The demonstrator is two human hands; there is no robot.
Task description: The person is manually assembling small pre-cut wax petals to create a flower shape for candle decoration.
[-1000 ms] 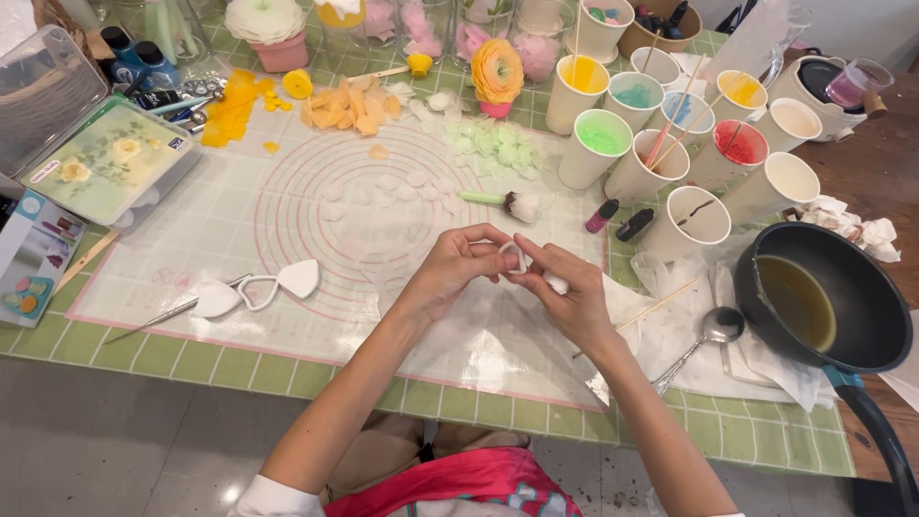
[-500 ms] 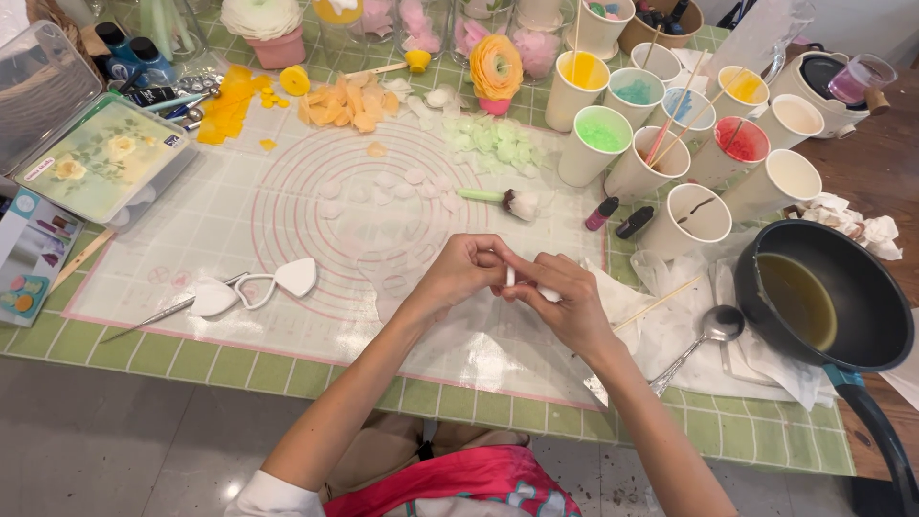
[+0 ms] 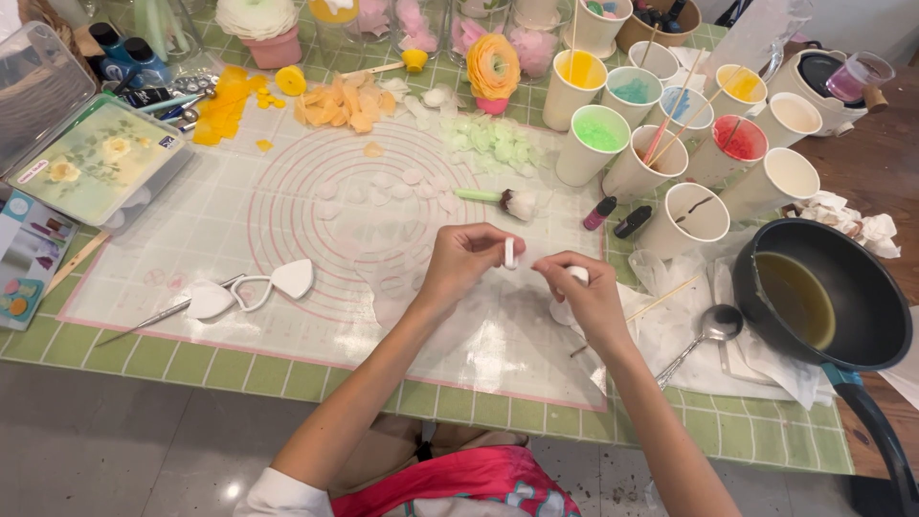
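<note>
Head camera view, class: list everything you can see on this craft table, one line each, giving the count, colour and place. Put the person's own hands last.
Silicone mat: one, translucent with pink circles, centre of table.
Paper cups: about ten, white, holding coloured contents, upper right.
Pan: one, dark, with yellowish liquid, right edge.
Spoon: one, metal, on white paper beside the pan.
Petal pieces: several heaps, orange, yellow, pale green, along the top.
Orange flower: one, in a pink base, top centre.
Petal cutters: a few, white, lower left of the mat.
Plastic box: one, clear, far left.
Left hand: pinches a small white piece.
Right hand: holds a white lump.
</note>
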